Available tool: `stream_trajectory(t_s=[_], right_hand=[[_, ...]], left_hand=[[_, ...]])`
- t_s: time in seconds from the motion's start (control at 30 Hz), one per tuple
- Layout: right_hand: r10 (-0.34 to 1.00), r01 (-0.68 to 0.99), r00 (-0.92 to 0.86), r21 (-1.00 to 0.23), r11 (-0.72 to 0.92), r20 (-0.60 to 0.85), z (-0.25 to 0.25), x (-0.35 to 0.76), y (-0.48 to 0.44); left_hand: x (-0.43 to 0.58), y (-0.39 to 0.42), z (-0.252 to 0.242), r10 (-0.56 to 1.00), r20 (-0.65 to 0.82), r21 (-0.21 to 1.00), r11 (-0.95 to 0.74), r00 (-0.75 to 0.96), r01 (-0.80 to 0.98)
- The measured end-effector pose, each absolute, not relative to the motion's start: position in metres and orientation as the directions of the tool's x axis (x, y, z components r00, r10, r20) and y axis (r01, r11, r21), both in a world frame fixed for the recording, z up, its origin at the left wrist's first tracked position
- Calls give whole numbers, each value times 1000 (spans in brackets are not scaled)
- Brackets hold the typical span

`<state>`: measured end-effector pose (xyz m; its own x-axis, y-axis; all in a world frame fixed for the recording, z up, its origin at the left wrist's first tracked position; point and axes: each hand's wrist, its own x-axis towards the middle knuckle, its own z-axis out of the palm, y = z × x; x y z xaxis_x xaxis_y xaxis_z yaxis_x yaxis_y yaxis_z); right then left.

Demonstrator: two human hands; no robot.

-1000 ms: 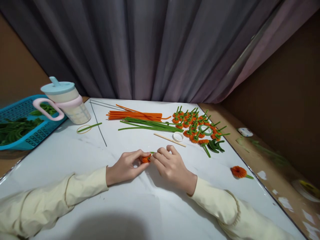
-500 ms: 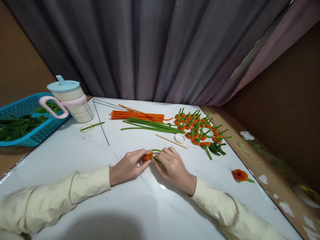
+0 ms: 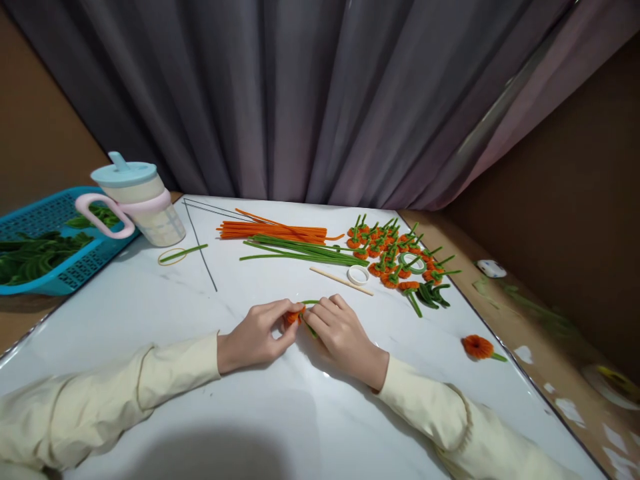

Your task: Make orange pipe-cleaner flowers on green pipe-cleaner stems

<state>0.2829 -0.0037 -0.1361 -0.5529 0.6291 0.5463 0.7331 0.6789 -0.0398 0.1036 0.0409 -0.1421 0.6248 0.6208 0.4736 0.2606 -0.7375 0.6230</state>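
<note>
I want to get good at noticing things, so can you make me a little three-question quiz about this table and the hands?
1. What does the left hand hold?
A) a small orange piece
B) a white ring
C) a wooden stick

2. True or false: the cup has a pink handle.

3. Fill in the colour: just behind the long green strips, as the person sees them, lies a bundle of ____ strips.

Key:
1. A
2. True
3. Orange
</note>
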Motion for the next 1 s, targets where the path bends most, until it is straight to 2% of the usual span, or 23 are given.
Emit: stream_trajectory(t_s=[0.17, 0.3, 0.4, 0.57, 0.73, 0.8, 1.0], right_hand=[[570, 723, -620, 109, 683, 539, -136, 282, -2], [591, 737, -629, 146, 660, 505, -138, 282, -1], [631, 743, -584, 22, 669, 512, -137, 285, -2], [729, 689, -387, -349, 635, 564, -130, 293, -1], [889, 579, -245, -677, 454, 387, -133, 293, 6], [908, 563, -232, -713, 418, 349, -134, 292, 7], [870, 609, -239, -630, 481, 432, -134, 289, 5]], left_hand=[[106, 40, -141, 678, 427, 668, -682, 598, 297], [107, 42, -141, 732, 345, 721, -607, 587, 334], [107, 43, -141, 750, 303, 747, -570, 588, 342], [106, 44, -141, 757, 273, 784, -533, 594, 319], [105, 44, -138, 746, 248, 788, -527, 619, 319], [105, 44, -136, 745, 244, 782, -530, 620, 328], [105, 45, -137, 749, 221, 804, -502, 624, 319]])
